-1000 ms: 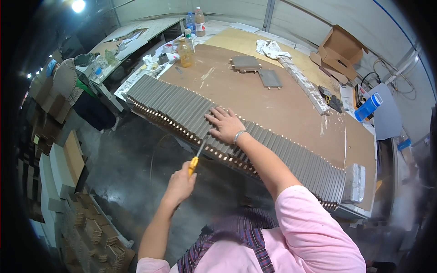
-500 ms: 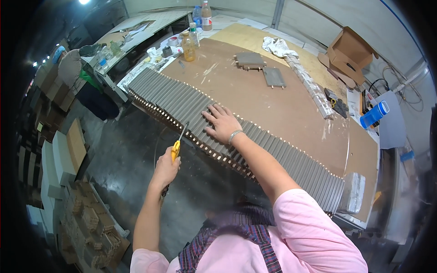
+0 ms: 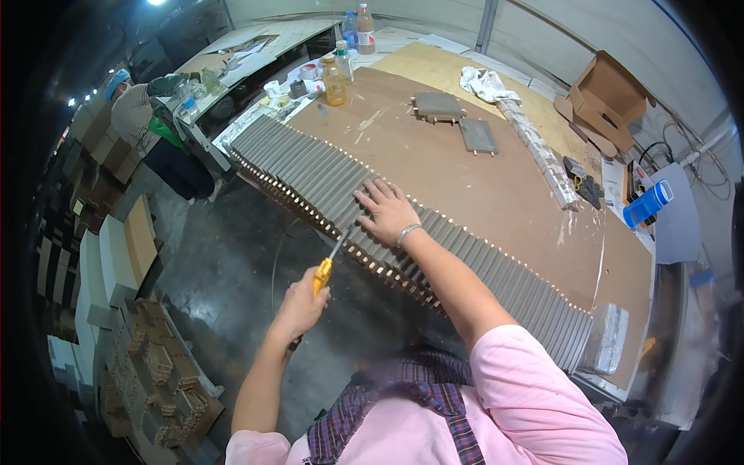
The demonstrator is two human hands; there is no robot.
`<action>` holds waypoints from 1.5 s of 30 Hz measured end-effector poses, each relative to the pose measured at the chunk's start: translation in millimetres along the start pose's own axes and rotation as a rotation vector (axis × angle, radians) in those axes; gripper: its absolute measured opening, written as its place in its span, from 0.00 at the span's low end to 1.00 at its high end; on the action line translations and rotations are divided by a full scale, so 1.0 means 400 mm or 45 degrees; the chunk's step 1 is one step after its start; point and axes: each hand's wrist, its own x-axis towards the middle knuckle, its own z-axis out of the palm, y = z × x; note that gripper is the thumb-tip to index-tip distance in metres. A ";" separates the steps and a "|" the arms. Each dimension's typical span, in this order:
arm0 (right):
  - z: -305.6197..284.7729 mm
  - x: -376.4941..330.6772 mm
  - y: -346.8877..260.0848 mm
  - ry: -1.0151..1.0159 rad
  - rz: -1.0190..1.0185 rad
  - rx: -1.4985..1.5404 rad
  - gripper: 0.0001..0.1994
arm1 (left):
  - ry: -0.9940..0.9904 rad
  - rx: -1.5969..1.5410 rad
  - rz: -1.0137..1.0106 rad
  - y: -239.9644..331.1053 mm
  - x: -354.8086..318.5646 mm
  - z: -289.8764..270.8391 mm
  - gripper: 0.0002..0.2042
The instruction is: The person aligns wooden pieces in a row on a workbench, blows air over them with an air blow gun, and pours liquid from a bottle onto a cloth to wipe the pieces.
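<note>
A long row of grey-brown grooved pieces (image 3: 298,159) lies side by side along the near edge of the table, with pale pegs sticking out of their ends. My right hand (image 3: 387,211) rests flat on top of the row, fingers spread; a bracelet circles the wrist. In my left hand (image 3: 302,304), just off the near side, is a yellow air blow gun (image 3: 322,277). Its thin metal nozzle points up at the pegged ends, close to my right hand. Whether the tip touches them cannot be made out.
Two flat grey pieces (image 3: 478,136) and a wrapped bar (image 3: 539,151) lie farther back on the brown tabletop (image 3: 496,201). Bottles (image 3: 334,81) stand at the far left, a cardboard box (image 3: 608,105) at the far right. A person (image 3: 151,128) works at another bench. Stacked cardboard pieces (image 3: 159,372) sit lower left.
My left hand has moved right and slightly down along the row with the blow gun. The right hand stays on the same part of the row. The whole view has shifted a little.
</note>
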 end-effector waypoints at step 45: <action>-0.066 -0.119 0.060 -0.118 -0.231 0.028 0.30 | -0.014 -0.022 0.002 0.007 -0.144 0.139 0.18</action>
